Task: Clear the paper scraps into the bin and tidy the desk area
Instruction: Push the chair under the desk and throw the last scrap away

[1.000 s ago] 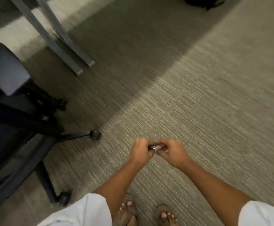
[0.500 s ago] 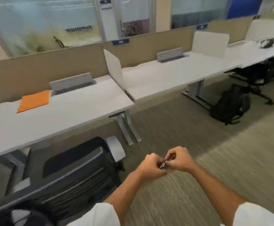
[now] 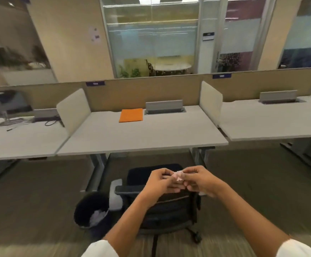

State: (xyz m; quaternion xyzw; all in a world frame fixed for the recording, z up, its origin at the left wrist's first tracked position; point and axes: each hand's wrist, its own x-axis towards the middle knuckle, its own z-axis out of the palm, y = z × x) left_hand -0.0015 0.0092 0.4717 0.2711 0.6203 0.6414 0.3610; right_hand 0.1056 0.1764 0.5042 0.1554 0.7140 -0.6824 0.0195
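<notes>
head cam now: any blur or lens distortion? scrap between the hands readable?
Head view: wide-angle bowing curves the desk edges; carpet at the bottom is motion-smeared. Left hand and right hand are fairly sharp, pinching a small pale scrap whose detail is too small to tell. Bin is dim, soft.

- Grey carpet floor (image 3: 39, 210).
- Row of pale worktops (image 3: 141, 138) split by beige partitions (image 3: 143, 91).
- Glass-walled room (image 3: 151, 43) behind.
- Black office chair (image 3: 169, 210) before the middle worktop.
</notes>
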